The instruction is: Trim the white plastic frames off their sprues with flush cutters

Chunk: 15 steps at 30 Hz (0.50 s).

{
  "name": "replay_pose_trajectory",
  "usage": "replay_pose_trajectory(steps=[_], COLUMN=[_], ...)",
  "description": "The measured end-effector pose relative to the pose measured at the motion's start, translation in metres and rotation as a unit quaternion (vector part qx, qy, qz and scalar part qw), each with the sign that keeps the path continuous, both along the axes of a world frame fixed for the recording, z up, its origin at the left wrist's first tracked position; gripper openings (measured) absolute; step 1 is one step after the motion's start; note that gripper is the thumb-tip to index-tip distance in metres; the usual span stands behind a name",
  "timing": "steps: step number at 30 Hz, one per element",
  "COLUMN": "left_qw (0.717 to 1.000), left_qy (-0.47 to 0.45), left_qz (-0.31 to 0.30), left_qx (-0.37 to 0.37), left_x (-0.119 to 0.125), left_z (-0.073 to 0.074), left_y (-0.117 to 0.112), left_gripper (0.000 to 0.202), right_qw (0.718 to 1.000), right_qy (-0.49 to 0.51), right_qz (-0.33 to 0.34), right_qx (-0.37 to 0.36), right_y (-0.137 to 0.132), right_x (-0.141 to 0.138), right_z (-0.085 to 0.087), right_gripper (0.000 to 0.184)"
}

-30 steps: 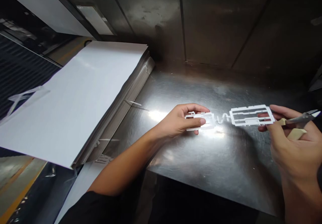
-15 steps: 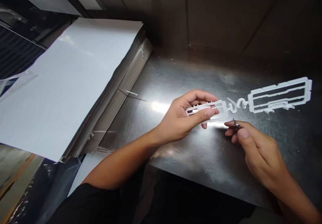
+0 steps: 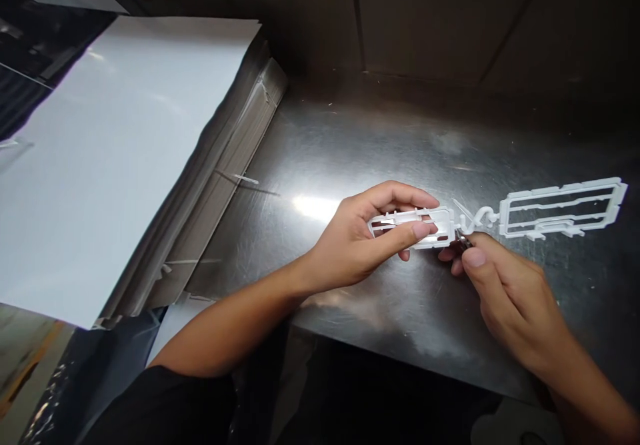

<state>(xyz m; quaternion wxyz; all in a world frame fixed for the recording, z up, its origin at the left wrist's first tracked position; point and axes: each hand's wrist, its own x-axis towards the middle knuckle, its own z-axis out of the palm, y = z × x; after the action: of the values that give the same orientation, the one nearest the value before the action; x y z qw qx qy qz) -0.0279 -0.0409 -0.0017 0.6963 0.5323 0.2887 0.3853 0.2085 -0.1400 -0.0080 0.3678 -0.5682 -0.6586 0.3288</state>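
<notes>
Head view: left hand [image 3: 367,238] pinching white frame [image 3: 406,217]; right hand [image 3: 510,292] wrapped round metal tool [image 3: 465,240], tip at frame's end.

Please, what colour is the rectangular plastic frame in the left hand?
The frame is white, clearest in the head view.

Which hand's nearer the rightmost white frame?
Right hand: just below the left end of the rightmost white frame. Left hand: farther left, gripping the other white frame.
</notes>
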Motion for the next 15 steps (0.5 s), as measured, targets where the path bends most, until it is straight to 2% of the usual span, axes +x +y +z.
replay_pose_trajectory(steps=[15], left_qw=[1.0], left_qy=[-0.007], left_qz=[-0.001], left_qx=[0.01], left_x=[0.0011], left_z=[0.0005], left_y=[-0.0015], left_gripper=[0.025], right_qw=[0.999], right_qy=[-0.034], right_qz=[-0.001], right_qx=[0.029], right_y=[0.0], right_x=[-0.0022], right_z=[0.0027], right_gripper=[0.047])
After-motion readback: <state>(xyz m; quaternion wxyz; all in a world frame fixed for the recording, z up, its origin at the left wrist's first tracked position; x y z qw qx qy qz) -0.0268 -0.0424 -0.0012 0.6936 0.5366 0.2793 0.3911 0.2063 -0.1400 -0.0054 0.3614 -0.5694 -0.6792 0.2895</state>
